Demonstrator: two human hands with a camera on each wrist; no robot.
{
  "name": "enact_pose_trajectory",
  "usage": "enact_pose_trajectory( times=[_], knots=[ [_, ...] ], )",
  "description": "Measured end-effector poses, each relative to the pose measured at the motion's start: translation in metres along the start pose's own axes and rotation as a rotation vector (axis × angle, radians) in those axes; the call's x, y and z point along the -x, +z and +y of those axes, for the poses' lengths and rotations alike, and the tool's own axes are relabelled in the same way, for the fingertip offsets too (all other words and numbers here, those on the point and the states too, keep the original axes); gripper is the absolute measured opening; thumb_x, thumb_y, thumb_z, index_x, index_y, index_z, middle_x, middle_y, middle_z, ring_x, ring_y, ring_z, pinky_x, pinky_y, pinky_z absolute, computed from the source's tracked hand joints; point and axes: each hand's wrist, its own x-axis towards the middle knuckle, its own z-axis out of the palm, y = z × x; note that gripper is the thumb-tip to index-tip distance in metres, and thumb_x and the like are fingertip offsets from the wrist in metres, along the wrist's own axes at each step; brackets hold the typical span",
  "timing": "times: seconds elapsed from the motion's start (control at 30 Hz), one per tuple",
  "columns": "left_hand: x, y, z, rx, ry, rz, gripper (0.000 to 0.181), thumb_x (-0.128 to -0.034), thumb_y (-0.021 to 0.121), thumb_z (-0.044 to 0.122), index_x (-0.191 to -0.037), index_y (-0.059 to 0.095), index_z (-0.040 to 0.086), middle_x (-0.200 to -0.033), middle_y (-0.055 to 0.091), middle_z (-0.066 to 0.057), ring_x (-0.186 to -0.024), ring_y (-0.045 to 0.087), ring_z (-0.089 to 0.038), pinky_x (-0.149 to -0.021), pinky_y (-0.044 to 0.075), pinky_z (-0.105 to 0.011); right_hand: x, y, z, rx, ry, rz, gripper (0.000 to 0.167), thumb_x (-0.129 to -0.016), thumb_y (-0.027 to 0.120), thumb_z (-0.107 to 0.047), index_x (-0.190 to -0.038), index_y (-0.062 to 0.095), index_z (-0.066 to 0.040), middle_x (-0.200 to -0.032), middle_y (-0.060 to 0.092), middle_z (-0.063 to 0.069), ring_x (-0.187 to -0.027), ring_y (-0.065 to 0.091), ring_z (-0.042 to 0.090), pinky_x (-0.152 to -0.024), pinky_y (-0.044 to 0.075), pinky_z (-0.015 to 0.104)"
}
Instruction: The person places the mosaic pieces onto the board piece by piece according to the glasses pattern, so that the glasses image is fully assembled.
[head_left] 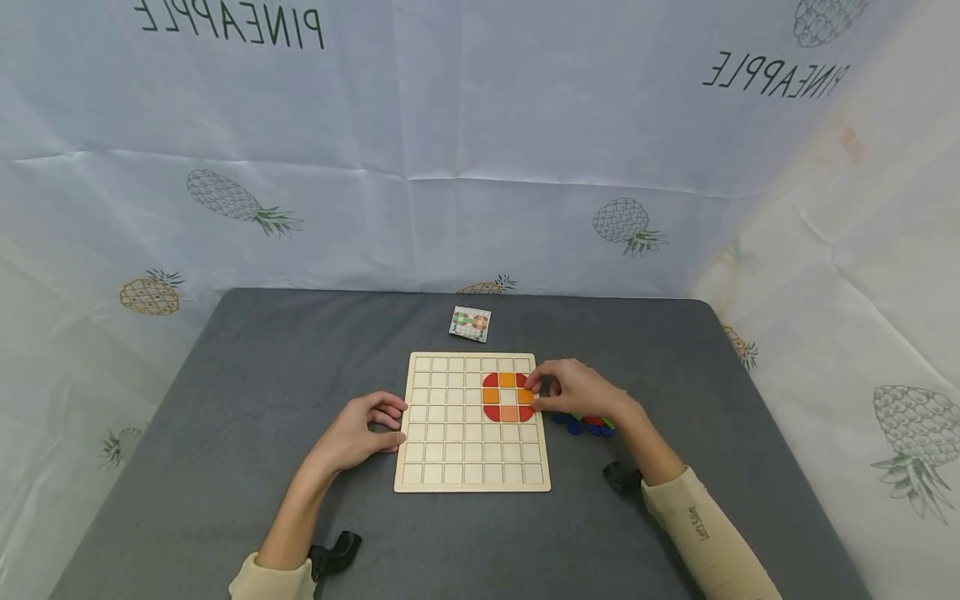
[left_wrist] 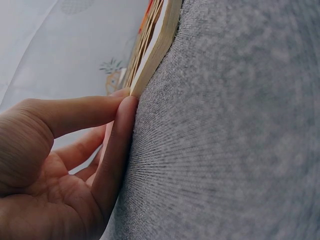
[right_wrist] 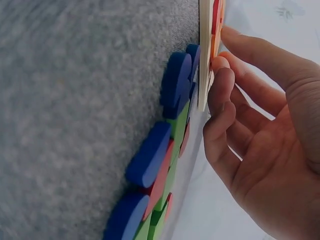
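Board: the gridded wooden board (head_left: 442, 432) lay flat on the grey desk (head_left: 315, 350).
Tiles: red rounded corners and orange squares (head_left: 507, 380) formed a ring around one bare cell at the board's right side.
Left hand (head_left: 363, 429): thumb and fingers, loosely bent, touched the board's left edge.
Right hand (head_left: 577, 390): thumb and bent fingers met the ring's right side; whether they pinched a tile could not be told.
Loose pieces (head_left: 594, 422): blue, green and red, heaped just right of the board.
Card (head_left: 470, 324): lay beyond the board.
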Motion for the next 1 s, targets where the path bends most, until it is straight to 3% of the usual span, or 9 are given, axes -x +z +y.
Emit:
enact_pose_trajectory(
  times=[0.33,0.7,1.0],
  knots=[
    [0.0,0.0,-0.001,-0.004,0.0,0.0,0.048,-0.09,0.084,-0.003,-0.134,0.063,-0.007,-0.12,0.065,-0.023,-0.1,0.066,-0.022,-0.073,0.068,-0.031,0.011,-0.011,0.008,-0.004,0.04,0.014,0.027,-0.098,0.082,-0.018,-0.123,0.077,-0.01,-0.109,0.076,0.004,-0.072,0.058,0.004,-0.065,0.054,0.023],
    [0.0,-0.001,-0.001,-0.012,0.002,-0.007,0.047,-0.0913,0.083,-0.002,-0.134,0.063,-0.006,-0.121,0.065,-0.023,-0.101,0.065,-0.023,-0.074,0.068,-0.03,0.024,-0.017,0.023,-0.047,0.056,-0.012,0.023,-0.094,0.086,-0.019,-0.114,0.08,-0.01,-0.106,0.078,0.006,-0.071,0.058,0.005,-0.064,0.054,0.023],
    [-0.001,-0.001,0.0,-0.027,0.0,-0.005,0.045,-0.0916,0.082,-0.002,-0.132,0.064,-0.006,-0.121,0.064,-0.022,-0.102,0.065,-0.023,-0.075,0.068,-0.03,0.027,-0.016,0.03,-0.036,0.057,-0.024,0.014,-0.095,0.085,-0.02,-0.107,0.082,-0.013,-0.096,0.077,-0.001,-0.076,0.06,0.005,-0.067,0.055,0.023]
  ],
)
